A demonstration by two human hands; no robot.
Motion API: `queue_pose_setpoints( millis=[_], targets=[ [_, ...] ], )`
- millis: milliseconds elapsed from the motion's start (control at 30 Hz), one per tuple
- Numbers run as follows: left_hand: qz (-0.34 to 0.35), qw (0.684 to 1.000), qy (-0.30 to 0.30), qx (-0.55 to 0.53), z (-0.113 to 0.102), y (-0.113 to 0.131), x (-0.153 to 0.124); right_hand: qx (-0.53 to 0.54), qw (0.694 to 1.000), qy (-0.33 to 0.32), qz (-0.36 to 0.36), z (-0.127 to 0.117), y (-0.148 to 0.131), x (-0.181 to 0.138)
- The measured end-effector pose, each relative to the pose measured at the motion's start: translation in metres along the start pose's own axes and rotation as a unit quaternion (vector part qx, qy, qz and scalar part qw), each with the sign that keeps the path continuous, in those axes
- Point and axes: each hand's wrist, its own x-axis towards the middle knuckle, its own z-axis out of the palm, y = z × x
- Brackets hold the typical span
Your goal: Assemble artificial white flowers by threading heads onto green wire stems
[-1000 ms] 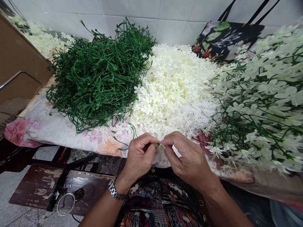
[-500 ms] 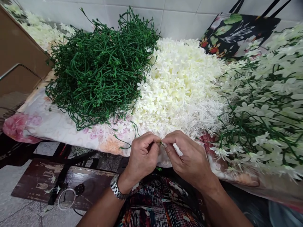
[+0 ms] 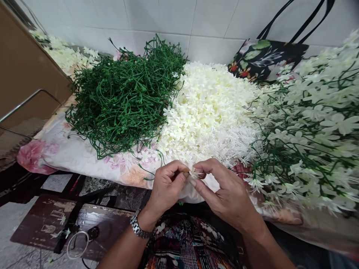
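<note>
My left hand (image 3: 170, 185), a metal watch on its wrist, is closed in a pinch on a green plastic stem. Curved branches of the stem (image 3: 146, 172) stick out to its left, over the cloth edge. Between my two hands sits a small white artificial flower (image 3: 193, 173) with thin white filaments. The thumb and forefinger of my right hand (image 3: 221, 186) close around this flower, almost touching the left fingertips. My fingers hide where flower and stem meet. Just beyond them lie a heap of loose white blossoms (image 3: 207, 104) and a pile of white filament pieces (image 3: 231, 144).
Tangled green stems (image 3: 120, 101) are heaped at the left on a floral cloth (image 3: 84, 164). Bunches of flowered stems (image 3: 314, 138) fill the right side. A black floral bag (image 3: 269, 59) leans on the tiled wall. A cardboard box (image 3: 30, 63) stands at far left, a wooden bench (image 3: 103, 216) below.
A white flower now shows between my fingertips, where only a bit of green was seen before. My right fingers have spread around it. The camera view has tilted slightly upward.
</note>
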Motion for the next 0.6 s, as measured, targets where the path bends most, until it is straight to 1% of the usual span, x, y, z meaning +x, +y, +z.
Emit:
queue_pose_setpoints(
  millis=[67,167,267,400,600],
  targets=[
    [-0.016,0.999,-0.004,-0.038,-0.002,-0.002,-0.001,0.009,1.000,-0.006,0.004,-0.005,-0.001,0.000],
    [-0.008,0.999,-0.011,-0.051,-0.004,-0.002,-0.002,0.021,1.000,0.001,-0.008,-0.010,-0.001,-0.001],
    [0.015,1.000,-0.010,-0.021,-0.004,0.001,-0.001,0.008,0.999,0.013,-0.036,-0.010,-0.001,-0.001],
    [0.041,0.999,-0.004,0.023,-0.001,0.004,0.000,-0.032,0.998,0.001,-0.060,-0.005,0.001,-0.002],
    [0.075,0.994,0.002,0.082,0.001,0.001,-0.001,-0.030,0.998,0.015,-0.061,0.007,0.009,-0.001]
  ],
)
